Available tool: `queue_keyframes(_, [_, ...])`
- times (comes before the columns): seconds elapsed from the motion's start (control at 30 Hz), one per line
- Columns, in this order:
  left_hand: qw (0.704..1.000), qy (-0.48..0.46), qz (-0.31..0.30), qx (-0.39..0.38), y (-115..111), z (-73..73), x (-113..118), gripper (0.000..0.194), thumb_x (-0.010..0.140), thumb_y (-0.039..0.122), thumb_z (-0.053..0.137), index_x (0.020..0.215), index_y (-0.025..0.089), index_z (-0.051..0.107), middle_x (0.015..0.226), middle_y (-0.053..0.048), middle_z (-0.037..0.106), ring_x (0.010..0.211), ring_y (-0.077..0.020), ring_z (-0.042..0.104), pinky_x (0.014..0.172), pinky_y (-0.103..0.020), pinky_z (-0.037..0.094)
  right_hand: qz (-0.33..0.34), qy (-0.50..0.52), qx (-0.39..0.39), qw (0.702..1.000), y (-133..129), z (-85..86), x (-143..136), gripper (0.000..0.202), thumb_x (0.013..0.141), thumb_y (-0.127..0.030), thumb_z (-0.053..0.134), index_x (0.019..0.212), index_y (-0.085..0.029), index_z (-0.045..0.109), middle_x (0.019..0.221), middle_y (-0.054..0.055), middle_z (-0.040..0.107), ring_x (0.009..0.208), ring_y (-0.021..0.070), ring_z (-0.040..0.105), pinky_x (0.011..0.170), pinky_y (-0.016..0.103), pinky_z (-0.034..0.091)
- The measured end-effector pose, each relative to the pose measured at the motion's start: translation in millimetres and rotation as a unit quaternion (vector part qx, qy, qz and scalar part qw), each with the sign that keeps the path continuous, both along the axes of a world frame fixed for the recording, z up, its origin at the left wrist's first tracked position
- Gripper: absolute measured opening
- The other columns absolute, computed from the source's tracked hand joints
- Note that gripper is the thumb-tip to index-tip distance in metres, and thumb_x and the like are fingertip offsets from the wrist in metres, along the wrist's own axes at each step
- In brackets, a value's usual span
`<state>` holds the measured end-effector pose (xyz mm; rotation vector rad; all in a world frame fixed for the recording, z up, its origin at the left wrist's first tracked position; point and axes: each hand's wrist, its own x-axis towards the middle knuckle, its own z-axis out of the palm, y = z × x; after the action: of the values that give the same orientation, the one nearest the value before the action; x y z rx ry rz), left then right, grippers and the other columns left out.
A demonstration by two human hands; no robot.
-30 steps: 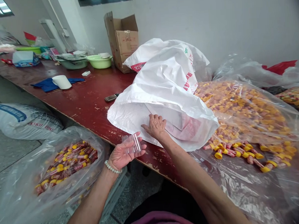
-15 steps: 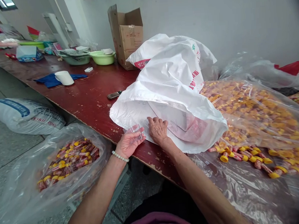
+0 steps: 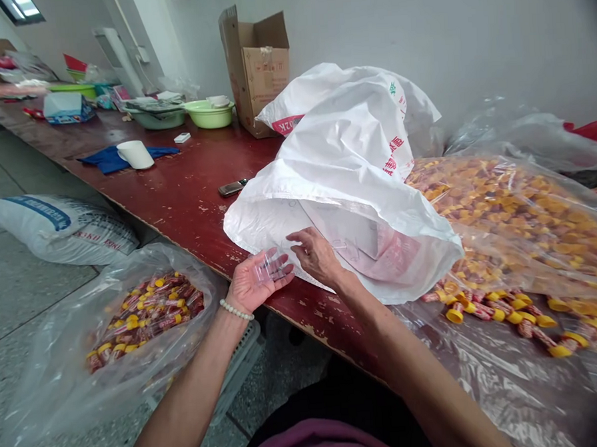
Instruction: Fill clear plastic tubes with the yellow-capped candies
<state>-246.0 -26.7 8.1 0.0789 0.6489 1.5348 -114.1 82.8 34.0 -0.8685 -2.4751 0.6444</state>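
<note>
My left hand point(image 3: 256, 279) is palm up at the table's front edge, with a beaded bracelet at the wrist. Small clear plastic tubes point(image 3: 269, 268) lie across its palm and fingers, held by the thumb side. My right hand point(image 3: 316, 254) is just to the right, over the mouth of a white woven sack point(image 3: 345, 154). Its fingers are curled together; whatever is between them is too clear and small to make out. Inside the sack's open mouth a few more clear pieces point(image 3: 347, 249) show faintly.
Yellow-capped, candy-filled tubes point(image 3: 513, 309) lie under and beside clear plastic on the right. A plastic bag point(image 3: 50, 370) of similar tubes stands lower left. A phone point(image 3: 232, 187), a white cup point(image 3: 135, 154), basins point(image 3: 209, 116) and a cardboard box point(image 3: 265, 78) are on the red table point(image 3: 188, 209).
My right hand has lifted from the sack's lining and drawn toward my left hand. My left palm has opened further, showing the clear tubes more fully. The view has shifted slightly.
</note>
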Motion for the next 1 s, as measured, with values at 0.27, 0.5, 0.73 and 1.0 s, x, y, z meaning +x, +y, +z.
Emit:
queue_keyframes(0.27, [0.995,0.022,-0.054,0.078,0.2,2.2,-0.5,0.034,0.083,0.041,0.055,0.106,0.015,0.058,0.099,-0.010,0.067,0.085,-0.0247,0.065,0.078,-0.053,0.052,0.114,0.026,-0.125,0.985,-19.3,26.8,-12.0,0.047,0.071,-0.019,0.064,0.116,-0.016,0.051,0.099,0.003,0.061,0.074,0.0120,0.058,0.070,0.025,0.044])
queue_keyframes(0.5, [0.993,0.112,-0.014,0.021,-3.0,-8.3,-1.8,0.029,0.070,0.007,0.065,0.095,0.020,0.061,0.083,0.000,0.066,0.066,-0.0166,0.065,0.060,-0.035,0.056,0.196,0.002,-0.109,0.974,-19.0,22.2,-22.3,0.061,0.065,-0.017,0.069,0.121,-0.016,0.047,0.095,0.002,0.061,0.076,0.0130,0.057,0.066,0.023,0.042])
queue_keyframes(0.73, [0.986,0.162,0.044,-0.016,2.5,-1.9,-0.4,0.038,0.063,0.002,0.065,0.098,0.015,0.061,0.083,-0.004,0.066,0.065,-0.0171,0.065,0.056,-0.029,0.054,0.020,-0.009,-0.071,0.997,13.2,8.3,-11.7,0.044,0.080,-0.033,0.059,0.121,-0.019,0.049,0.113,0.006,0.059,0.082,0.0143,0.057,0.075,0.027,0.045])
queue_keyframes(1.0, [0.974,0.209,0.084,-0.026,2.0,4.4,7.7,0.041,0.051,-0.002,0.069,0.089,0.012,0.061,0.085,-0.003,0.067,0.062,-0.0154,0.065,0.063,-0.031,0.054,-0.137,-0.203,0.093,0.965,31.5,-24.0,-4.9,0.030,0.083,-0.017,0.049,0.112,-0.019,0.057,0.103,0.011,0.062,0.102,0.0276,0.050,0.084,0.042,0.037])
